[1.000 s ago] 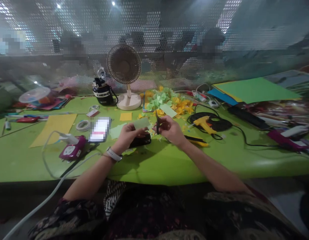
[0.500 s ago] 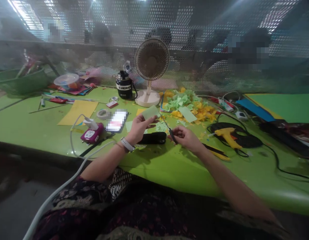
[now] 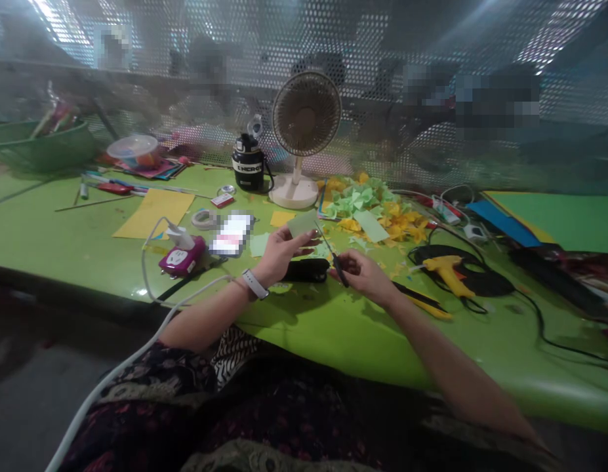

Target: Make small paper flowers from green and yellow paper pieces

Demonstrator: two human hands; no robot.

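Observation:
My left hand point(image 3: 283, 254) holds a small pale green paper piece point(image 3: 302, 223) up between thumb and fingers, above the table. My right hand point(image 3: 365, 275) grips small black-handled scissors point(image 3: 337, 264), their thin blades slanting up and left towards the paper but apart from it. A white watch point(image 3: 255, 284) circles my left wrist. Below and between my hands lies a black pouch point(image 3: 306, 270), not touched by either hand. A heap of green and yellow paper scraps point(image 3: 370, 210) lies beyond my hands.
The green table point(image 3: 328, 334) holds a yellow glue gun point(image 3: 446, 272) on black cable, a pink plug adapter point(image 3: 182, 256) with white cord, a phone point(image 3: 231, 234), tape point(image 3: 204, 219), yellow paper point(image 3: 153, 213), a fan point(image 3: 306, 115) and a black flask point(image 3: 248, 162). A perforated screen stands behind.
The scissors have tilted from nearly upright to slanting towards the paper. My view has swung left, so the table contents sit further right. My left hand has risen slightly.

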